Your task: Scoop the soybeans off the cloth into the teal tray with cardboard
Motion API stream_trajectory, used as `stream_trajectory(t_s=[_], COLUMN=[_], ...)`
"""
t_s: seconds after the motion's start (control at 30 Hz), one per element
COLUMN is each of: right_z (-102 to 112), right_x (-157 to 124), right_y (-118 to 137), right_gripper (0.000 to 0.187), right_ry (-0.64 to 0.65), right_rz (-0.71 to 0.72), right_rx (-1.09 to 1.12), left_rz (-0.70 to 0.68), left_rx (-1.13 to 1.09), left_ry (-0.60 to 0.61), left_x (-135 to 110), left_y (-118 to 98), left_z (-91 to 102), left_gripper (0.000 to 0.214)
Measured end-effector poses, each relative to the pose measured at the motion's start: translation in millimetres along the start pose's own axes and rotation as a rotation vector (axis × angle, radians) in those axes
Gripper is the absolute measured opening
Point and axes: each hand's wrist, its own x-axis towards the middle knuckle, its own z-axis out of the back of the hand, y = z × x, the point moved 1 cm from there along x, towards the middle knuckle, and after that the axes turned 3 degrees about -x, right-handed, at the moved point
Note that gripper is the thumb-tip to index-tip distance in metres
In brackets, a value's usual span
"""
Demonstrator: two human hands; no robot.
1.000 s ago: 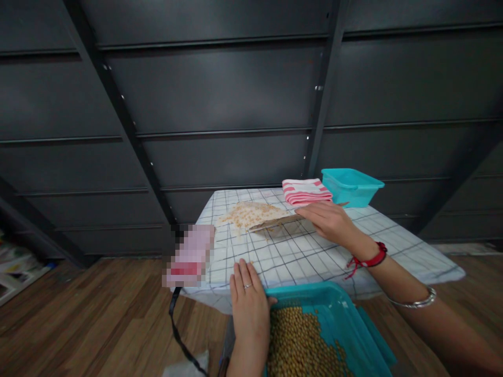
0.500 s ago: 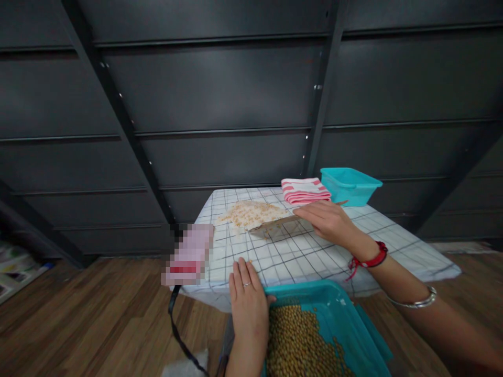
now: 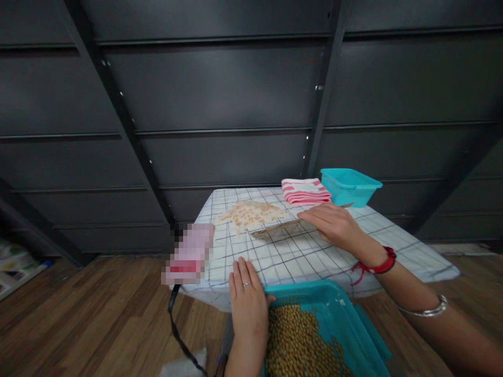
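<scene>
My right hand point(image 3: 334, 222) is closed around a long flat tool that looks like a knife point(image 3: 277, 227), seen nearly edge-on. Its brown end sticks out behind the hand. The front end lies low over the cloth, just in front of a spread of pale, crumbly bits point(image 3: 255, 212). Flat on the near edge of the checked tablecloth point(image 3: 220, 262) rests my left hand point(image 3: 248, 298), fingers stretched out and together, thumb by the tub rim. Beside it stands a teal tub point(image 3: 334, 303) holding many small brown-green beans point(image 3: 298, 340).
A folded pink-striped towel point(image 3: 306, 191) lies at the back of the table next to a turquoise basin point(image 3: 349, 186). At the left corner is a blurred pink panel point(image 3: 190, 254) with a black strap point(image 3: 176, 324). A dark panelled wall point(image 3: 220, 84) rises behind.
My right hand and the knife have shifted slightly right and toward me, away from the crumbly bits. My left hand stays in place.
</scene>
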Motion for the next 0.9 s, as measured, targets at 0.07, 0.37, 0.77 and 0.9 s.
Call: stream_trajectory(t_s=[0.07,0.37,0.77,0.9], right_z=[-2.7,-5.9,6.7,-0.6], right_x=[1.6,-5.4,-4.4,-4.5], right_y=[0.1,3.9,7.3,7.5], right_gripper=[0.036,0.036,0.033,0.033], right_ry=[-0.002,0.022,0.015,0.049], right_rz=[-0.013,-0.027,-0.024,-0.033], right_rx=[0.007,0.09,0.133,0.121], left_rz=[0.004,0.019,-0.023,-0.014], left_rx=[0.003,0.006,0.011,-0.012], left_ry=[-0.005,0.002,0.024,0.024], left_x=[0.4,-2.2,-2.3,-3.2], left_y=[-0.3,-1.0,2.0,2.6], left_z=[1.0,-6.2,-2.5,-4.9], left_gripper=[0.072,0.069,0.058,0.058])
